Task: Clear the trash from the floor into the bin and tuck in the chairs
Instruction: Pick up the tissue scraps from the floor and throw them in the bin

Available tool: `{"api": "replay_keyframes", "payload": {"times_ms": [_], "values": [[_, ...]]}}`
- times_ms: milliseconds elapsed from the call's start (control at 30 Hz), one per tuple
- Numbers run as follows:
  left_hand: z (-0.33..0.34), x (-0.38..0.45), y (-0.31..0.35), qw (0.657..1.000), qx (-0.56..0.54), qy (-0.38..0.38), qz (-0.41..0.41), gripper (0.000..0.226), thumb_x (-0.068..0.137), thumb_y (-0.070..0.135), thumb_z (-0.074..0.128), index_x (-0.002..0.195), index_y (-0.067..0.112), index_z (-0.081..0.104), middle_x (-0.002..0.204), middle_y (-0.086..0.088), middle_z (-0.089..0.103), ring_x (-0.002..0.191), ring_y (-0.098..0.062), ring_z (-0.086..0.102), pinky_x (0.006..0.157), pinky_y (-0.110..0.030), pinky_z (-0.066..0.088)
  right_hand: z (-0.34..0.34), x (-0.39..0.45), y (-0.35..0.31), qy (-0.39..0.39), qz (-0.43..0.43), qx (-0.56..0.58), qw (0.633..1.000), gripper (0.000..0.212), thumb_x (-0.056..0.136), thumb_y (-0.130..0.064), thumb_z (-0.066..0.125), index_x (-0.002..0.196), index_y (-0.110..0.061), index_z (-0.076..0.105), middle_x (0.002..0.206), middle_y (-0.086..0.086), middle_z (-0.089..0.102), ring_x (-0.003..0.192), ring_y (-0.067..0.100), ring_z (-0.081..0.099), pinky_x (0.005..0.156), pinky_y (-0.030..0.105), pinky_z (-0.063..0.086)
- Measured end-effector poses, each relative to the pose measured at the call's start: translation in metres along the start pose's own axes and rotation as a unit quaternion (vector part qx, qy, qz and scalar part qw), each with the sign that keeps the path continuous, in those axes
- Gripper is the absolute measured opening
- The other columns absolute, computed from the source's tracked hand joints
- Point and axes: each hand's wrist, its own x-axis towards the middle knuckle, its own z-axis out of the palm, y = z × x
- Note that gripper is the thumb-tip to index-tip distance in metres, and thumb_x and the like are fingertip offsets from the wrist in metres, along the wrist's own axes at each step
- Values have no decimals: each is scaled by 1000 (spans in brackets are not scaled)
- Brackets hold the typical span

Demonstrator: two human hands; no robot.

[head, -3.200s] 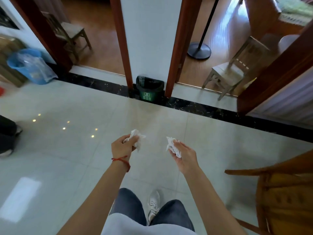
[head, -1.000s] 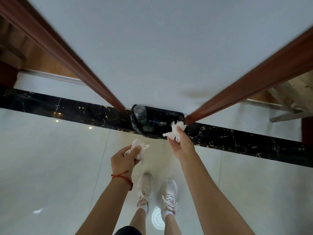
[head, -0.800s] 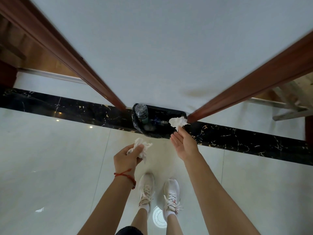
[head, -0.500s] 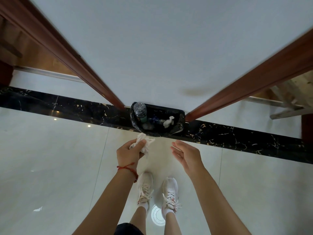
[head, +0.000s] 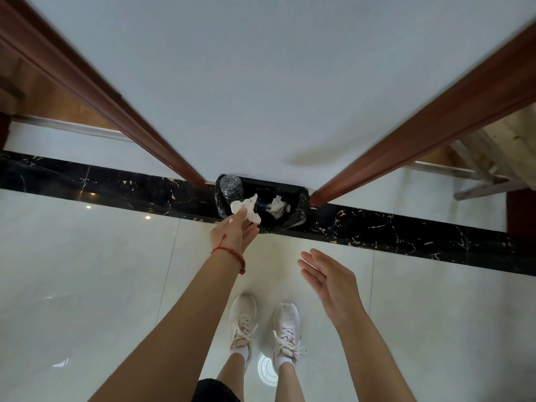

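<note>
A small black bin lined with a dark bag stands on the floor against the white wall between two door frames. Inside it stands a clear plastic bottle at the left and lies a crumpled white tissue at the right. My left hand reaches over the bin's front rim and pinches a second crumpled white tissue above the opening. My right hand hangs lower and nearer to me, fingers spread, holding nothing.
Brown wooden door frames flank the wall. A black marble strip crosses the pale tiled floor. Legs of a wooden chair show through the right doorway. My white sneakers stand just before the bin.
I walked up to the bin. My right hand dropped its tissue into the bin and drew back, empty. My left hand moved forward with its tissue to above the bin's opening.
</note>
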Motion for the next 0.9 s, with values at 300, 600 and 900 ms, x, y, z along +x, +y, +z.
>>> {"api": "replay_keyframes", "payload": {"times_ms": [300,600,900], "values": [[-22,-4,-9,951,280,-26,131,48,88,25,57,130,7,45,126,-18,55,107,-28,57,90,-41,50,4,-4,-4,-5,-8,20,1000,20,87,-12,59,104,-3,62,98,11,71,92,21,68,80,29,52],[-69,-38,-17,694,622,-71,356,49,89,28,53,132,7,42,137,-13,47,129,-26,38,106,-36,31,5,-27,-12,45,-176,-279,943,17,85,-21,61,101,-18,65,93,-9,64,85,4,60,83,24,45],[-73,-114,12,579,694,-77,421,49,93,35,44,136,11,36,145,-10,37,137,-24,27,111,-36,23,-4,-89,-34,25,-348,-638,686,51,92,-39,45,137,-16,38,147,3,35,137,16,27,105,33,32]]}}
